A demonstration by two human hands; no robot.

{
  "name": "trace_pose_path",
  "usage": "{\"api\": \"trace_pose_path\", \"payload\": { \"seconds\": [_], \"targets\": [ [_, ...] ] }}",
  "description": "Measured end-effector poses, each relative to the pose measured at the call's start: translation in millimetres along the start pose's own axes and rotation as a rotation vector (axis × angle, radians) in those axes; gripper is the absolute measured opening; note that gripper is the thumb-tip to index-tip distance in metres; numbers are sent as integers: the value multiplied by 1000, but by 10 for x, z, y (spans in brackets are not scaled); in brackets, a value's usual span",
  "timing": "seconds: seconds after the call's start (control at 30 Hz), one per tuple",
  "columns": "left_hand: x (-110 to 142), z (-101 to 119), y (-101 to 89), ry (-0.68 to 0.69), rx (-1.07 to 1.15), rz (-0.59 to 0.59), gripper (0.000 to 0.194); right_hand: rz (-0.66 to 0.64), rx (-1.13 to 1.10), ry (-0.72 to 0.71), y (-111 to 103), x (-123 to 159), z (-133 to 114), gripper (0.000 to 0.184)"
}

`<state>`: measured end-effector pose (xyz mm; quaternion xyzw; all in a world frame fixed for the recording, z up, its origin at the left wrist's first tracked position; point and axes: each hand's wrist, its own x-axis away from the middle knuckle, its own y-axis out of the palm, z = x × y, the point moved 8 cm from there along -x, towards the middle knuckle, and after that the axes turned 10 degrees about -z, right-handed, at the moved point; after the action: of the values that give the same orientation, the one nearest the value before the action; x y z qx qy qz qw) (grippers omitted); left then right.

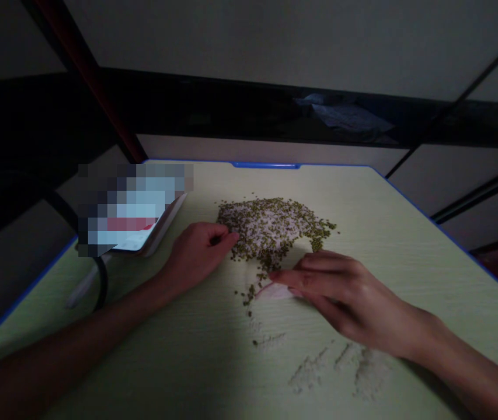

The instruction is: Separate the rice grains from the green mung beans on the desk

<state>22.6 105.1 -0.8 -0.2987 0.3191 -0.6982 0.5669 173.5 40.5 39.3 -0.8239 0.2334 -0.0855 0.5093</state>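
Observation:
A spread pile of green beans mixed with white grains (270, 224), like mung beans and rice, lies on the pale table (196, 361). My left hand (200, 248) is closed at the pile's left edge, thumb and forefinger together. What it holds, if anything, is hidden. My right hand (340, 291) is at the pile's near side, its fingers closed on a thin, pale, pink-edged piece (277, 290) that lies low over the table. Most of that piece is under the fingers. A short trail of beans (249, 297) runs beside its left end.
Small heaps of white grains (307, 367) lie near the front, with another heap (369, 373) below my right wrist. A lit device with a blurred screen (137, 216) stands at the left, near a dark cable (102, 280). Blue edging (266, 165) borders the table.

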Motion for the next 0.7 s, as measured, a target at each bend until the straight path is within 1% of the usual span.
{"api": "trace_pose_path", "payload": {
  "seconds": [0.17, 0.33, 0.7],
  "targets": [
    [-2, -1, -1, 3, 1, 8, 36, -52, 29, 12, 81, -39, 12, 41],
    [0, 0, -3, 1, -16, 8, 35, -62, 22, 6, 100, -51, -10, 40],
    [5, 0, -12, 4, -21, 8, 35, -84, 144, -71, 140, -84, -97, 39]
  ]
}}
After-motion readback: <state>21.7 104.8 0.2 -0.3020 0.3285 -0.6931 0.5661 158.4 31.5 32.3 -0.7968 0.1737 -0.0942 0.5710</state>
